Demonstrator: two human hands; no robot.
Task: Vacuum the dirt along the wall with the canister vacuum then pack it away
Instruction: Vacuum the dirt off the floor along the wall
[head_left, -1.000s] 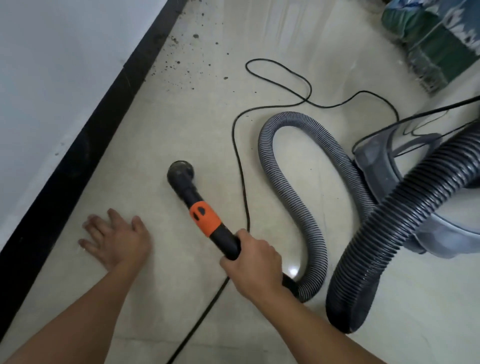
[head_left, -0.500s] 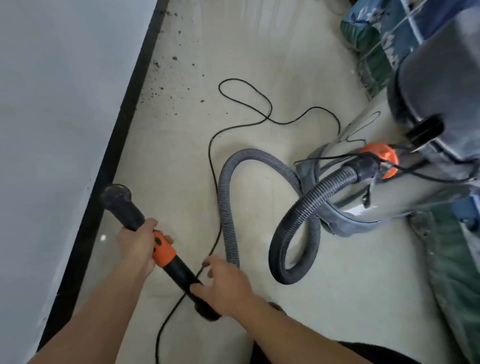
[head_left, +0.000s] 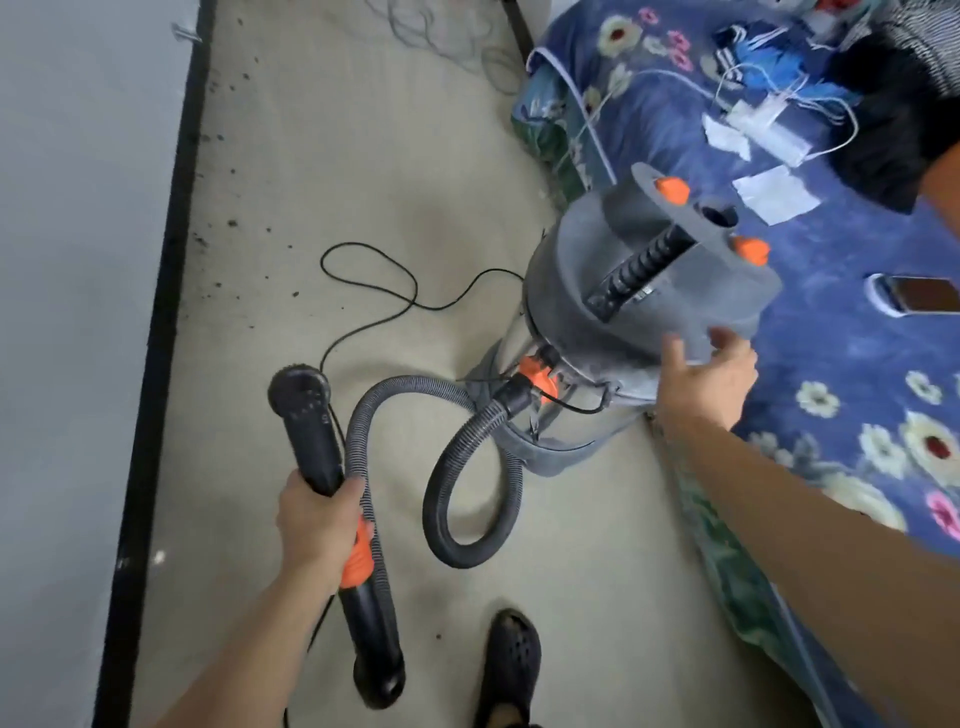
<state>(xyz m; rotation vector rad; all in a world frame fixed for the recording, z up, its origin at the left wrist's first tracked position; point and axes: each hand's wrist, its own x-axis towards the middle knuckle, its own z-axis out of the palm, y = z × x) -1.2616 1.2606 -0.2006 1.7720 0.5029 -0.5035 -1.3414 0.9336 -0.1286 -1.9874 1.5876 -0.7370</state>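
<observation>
The left hand (head_left: 317, 525), flat on the floor (head_left: 363, 182) a second ago, now grips the wand (head_left: 311, 441) alone. The right hand (head_left: 711, 374) has let go of the wand and reaches, fingers spread, to the lid edge of the canister vacuum (head_left: 639, 291). The view sits higher, and a black shoe (head_left: 509, 660) has come into sight.

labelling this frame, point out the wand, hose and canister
wand (head_left: 311, 441), head view, black tube below its round tip
hose (head_left: 467, 559), head view, bottom of its loop
canister (head_left: 571, 283), head view, side of grey lid
</observation>
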